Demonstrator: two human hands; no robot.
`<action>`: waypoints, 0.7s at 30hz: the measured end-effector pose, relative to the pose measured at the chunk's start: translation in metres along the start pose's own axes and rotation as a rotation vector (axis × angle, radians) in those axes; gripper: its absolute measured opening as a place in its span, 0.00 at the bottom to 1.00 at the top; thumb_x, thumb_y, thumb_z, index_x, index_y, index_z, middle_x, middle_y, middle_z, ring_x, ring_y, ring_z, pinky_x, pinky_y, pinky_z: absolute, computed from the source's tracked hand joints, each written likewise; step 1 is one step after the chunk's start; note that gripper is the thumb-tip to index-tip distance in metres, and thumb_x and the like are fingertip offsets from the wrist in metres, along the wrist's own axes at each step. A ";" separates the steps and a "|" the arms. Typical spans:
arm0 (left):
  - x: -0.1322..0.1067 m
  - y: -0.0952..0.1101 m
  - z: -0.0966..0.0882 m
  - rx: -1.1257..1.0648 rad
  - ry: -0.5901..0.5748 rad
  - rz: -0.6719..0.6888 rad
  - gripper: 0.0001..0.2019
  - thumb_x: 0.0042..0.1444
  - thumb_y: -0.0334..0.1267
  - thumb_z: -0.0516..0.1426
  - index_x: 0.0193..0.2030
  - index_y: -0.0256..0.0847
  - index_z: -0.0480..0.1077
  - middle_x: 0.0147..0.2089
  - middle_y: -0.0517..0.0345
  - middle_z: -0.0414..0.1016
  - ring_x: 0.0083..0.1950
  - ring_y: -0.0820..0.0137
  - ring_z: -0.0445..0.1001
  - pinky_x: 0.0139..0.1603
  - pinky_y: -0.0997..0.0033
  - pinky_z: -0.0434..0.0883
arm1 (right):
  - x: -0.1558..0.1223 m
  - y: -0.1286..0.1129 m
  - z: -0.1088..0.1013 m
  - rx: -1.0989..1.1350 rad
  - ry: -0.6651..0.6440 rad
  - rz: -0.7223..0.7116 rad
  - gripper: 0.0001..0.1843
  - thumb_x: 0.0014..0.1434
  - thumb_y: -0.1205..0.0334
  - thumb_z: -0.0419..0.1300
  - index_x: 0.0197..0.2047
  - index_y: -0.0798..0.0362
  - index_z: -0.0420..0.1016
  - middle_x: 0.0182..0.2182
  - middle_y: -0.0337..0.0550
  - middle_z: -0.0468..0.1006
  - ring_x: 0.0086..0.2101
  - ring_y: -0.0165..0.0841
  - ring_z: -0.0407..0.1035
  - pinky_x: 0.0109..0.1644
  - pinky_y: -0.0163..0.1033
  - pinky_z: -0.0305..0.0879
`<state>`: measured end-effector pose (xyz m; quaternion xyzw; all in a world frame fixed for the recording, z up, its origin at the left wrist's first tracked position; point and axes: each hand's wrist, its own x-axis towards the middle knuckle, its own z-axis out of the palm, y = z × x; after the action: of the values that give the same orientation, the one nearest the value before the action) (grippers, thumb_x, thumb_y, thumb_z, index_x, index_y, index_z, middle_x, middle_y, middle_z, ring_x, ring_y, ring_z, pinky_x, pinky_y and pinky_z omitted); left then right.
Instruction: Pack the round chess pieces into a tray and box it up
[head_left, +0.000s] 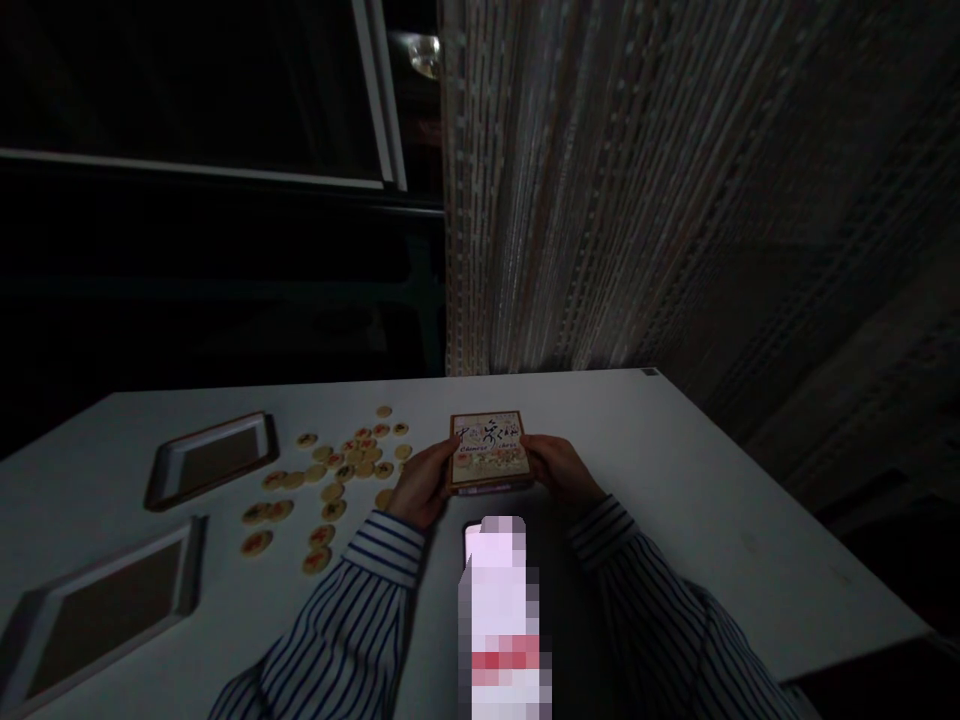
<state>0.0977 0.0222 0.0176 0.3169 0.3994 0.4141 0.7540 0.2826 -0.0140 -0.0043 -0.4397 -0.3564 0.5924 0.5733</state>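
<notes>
A small square Chinese chess box, with dark lettering on a tan face and a brown border, is held between both hands over the white table. My left hand grips its left edge, thumb on the near side. On the opposite edge, my right hand is closed around the box's right side. To the left lie many loose round chess pieces, pale wood with red or dark characters, some overlapping. A few pieces are right beside my left hand, partly hidden by it.
Two shallow open trays or box halves, a farther one and a nearer one, rest at the table's left. A lit phone, blurred out, lies between my forearms. Behind the white table hangs a string curtain.
</notes>
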 end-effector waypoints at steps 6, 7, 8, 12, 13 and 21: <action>0.002 0.002 0.004 0.036 -0.025 -0.042 0.11 0.51 0.37 0.56 0.40 0.33 0.71 0.35 0.48 0.77 0.32 0.70 0.76 0.25 0.78 0.73 | 0.001 -0.001 -0.003 0.080 -0.018 -0.006 0.11 0.46 0.55 0.61 0.26 0.56 0.73 0.19 0.40 0.74 0.22 0.30 0.68 0.26 0.33 0.64; 0.001 0.004 0.004 0.040 -0.030 -0.043 0.11 0.51 0.37 0.56 0.40 0.33 0.71 0.35 0.48 0.77 0.32 0.70 0.76 0.26 0.78 0.73 | 0.001 -0.001 -0.003 0.084 -0.026 -0.006 0.11 0.47 0.55 0.61 0.27 0.56 0.73 0.19 0.41 0.74 0.23 0.31 0.69 0.26 0.34 0.64; 0.001 0.005 0.005 0.045 -0.033 -0.045 0.11 0.51 0.37 0.56 0.40 0.33 0.71 0.36 0.48 0.77 0.32 0.70 0.76 0.27 0.77 0.73 | 0.001 -0.002 -0.004 0.086 -0.033 -0.007 0.12 0.47 0.55 0.60 0.28 0.56 0.73 0.20 0.41 0.75 0.24 0.32 0.70 0.27 0.34 0.65; -0.003 0.012 0.007 0.110 -0.014 -0.061 0.10 0.50 0.34 0.57 0.39 0.34 0.71 0.36 0.47 0.77 0.33 0.69 0.76 0.28 0.75 0.74 | 0.000 -0.006 -0.007 0.059 -0.019 -0.017 0.13 0.49 0.55 0.58 0.32 0.57 0.74 0.24 0.44 0.77 0.30 0.35 0.72 0.30 0.36 0.67; -0.004 0.014 0.007 0.129 -0.008 -0.070 0.10 0.49 0.34 0.57 0.39 0.34 0.71 0.35 0.47 0.77 0.33 0.68 0.76 0.29 0.75 0.74 | 0.000 -0.008 -0.007 0.054 -0.010 -0.024 0.13 0.49 0.56 0.58 0.32 0.56 0.74 0.25 0.44 0.77 0.30 0.35 0.72 0.31 0.36 0.67; 0.003 0.021 0.014 0.143 -0.044 -0.083 0.09 0.47 0.32 0.59 0.37 0.32 0.72 0.34 0.46 0.77 0.34 0.68 0.76 0.32 0.76 0.75 | 0.000 -0.019 -0.013 0.122 -0.046 -0.021 0.14 0.49 0.56 0.59 0.34 0.58 0.74 0.29 0.46 0.79 0.35 0.36 0.72 0.36 0.39 0.69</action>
<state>0.1031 0.0318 0.0404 0.3624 0.4240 0.3457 0.7546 0.3019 -0.0130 0.0081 -0.3864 -0.3373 0.6169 0.5970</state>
